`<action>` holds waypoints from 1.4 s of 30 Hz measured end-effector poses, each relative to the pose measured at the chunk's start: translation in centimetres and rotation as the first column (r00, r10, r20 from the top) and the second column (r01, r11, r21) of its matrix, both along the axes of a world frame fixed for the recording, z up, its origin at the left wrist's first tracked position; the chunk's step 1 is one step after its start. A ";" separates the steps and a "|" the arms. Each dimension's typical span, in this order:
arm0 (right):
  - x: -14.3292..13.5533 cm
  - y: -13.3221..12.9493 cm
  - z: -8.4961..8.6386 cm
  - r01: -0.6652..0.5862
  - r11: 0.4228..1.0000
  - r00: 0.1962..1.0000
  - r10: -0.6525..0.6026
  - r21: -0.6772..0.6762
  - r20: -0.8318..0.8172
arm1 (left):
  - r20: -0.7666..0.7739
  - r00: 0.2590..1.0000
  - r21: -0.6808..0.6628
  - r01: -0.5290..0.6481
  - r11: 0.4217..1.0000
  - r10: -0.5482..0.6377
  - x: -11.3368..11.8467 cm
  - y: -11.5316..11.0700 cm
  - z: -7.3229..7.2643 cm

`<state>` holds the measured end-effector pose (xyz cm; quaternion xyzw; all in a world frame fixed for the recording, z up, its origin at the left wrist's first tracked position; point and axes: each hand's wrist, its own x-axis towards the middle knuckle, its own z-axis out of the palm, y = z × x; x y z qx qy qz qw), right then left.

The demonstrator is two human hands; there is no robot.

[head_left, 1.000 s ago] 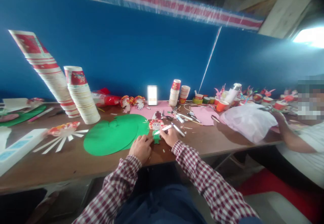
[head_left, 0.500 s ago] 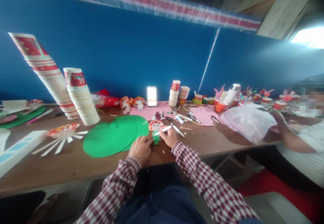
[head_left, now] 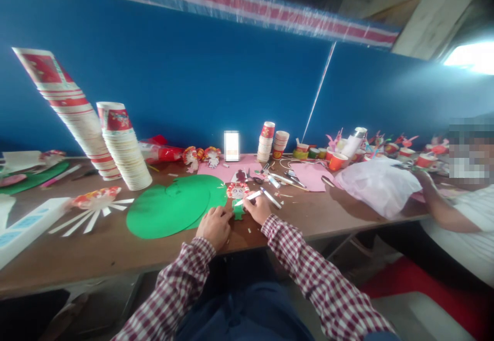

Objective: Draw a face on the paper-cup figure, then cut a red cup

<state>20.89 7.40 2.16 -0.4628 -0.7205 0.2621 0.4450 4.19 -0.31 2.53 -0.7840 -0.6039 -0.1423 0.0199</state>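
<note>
My right hand (head_left: 260,210) pinches a white marker (head_left: 247,198), its tip slanting down to the left over a small paper figure. The paper figure (head_left: 237,211) lies on the table in front of me. It has a green body, a drawn face and a red-and-yellow frilled rim around the head. Beside its left edge, my left hand (head_left: 213,226) rests palm down with its fingers stretched along the table. Whether those fingertips touch the figure I cannot tell. Another white marker (head_left: 271,198) with a dark end lies just past my right hand.
Large green paper rounds (head_left: 165,212) lie to the left, near tall stacks of paper cups (head_left: 127,150). Pink sheets (head_left: 309,176), pens and scissors are at the back. On the right are a white plastic bag (head_left: 380,186), decorated red cups (head_left: 338,161) and another person's arm (head_left: 443,202).
</note>
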 end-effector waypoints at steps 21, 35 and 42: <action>0.0 -0.2 0.4 -0.004 1.000 0.999 0.003 0.028 0.037 | -0.003 1.000 -0.021 0.000 1.000 0.000 0.1 -0.1 0.3; 0.0 0.1 0.1 -0.029 0.997 0.997 0.023 0.070 0.078 | -0.010 1.000 0.004 0.000 1.000 0.000 0.1 -0.1 0.1; 0.0 0.1 0.1 -0.028 0.997 0.996 0.022 0.069 0.091 | -0.013 1.000 -0.015 0.000 1.000 -0.001 0.1 0.0 0.2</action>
